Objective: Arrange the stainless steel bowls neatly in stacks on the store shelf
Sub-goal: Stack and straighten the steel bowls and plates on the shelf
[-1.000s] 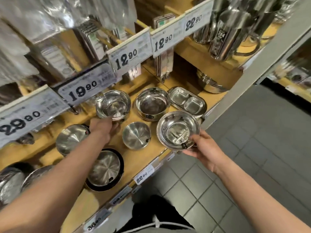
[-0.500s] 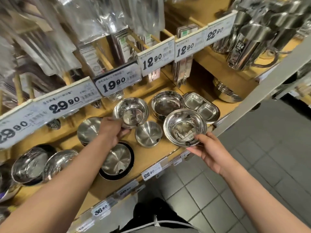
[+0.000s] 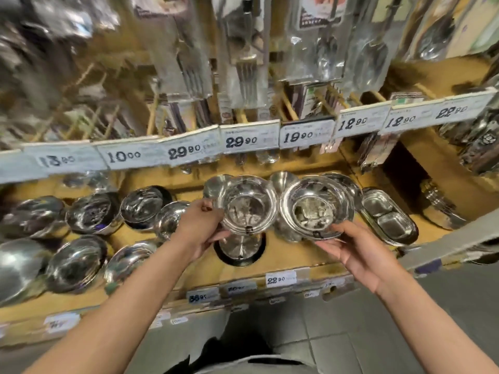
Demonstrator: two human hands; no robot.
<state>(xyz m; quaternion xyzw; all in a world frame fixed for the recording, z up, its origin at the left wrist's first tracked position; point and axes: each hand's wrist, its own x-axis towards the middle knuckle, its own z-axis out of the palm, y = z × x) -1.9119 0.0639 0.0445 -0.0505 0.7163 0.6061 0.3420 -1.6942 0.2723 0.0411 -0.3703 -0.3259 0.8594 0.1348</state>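
My left hand (image 3: 201, 229) grips the left rim of a small steel bowl (image 3: 247, 205), lifted above the wooden shelf (image 3: 291, 253). My right hand (image 3: 353, 251) holds a second steel bowl (image 3: 316, 207) by its near rim, right beside the first; the two rims nearly touch. Under the left bowl a steel bowl with a black rim (image 3: 240, 251) sits on the shelf. More bowls show behind the two held ones, partly hidden.
Several larger steel bowls (image 3: 93, 213) fill the shelf's left side. A two-compartment steel tray (image 3: 387, 220) lies to the right. Price tags (image 3: 306, 134) line the rail above, with packaged cutlery (image 3: 244, 63) hanging over it. Grey floor tiles (image 3: 445, 306) lie below right.
The view has swung left and up. My left hand has lifted its bowl off the shelf and brought it beside the bowl in my right hand.
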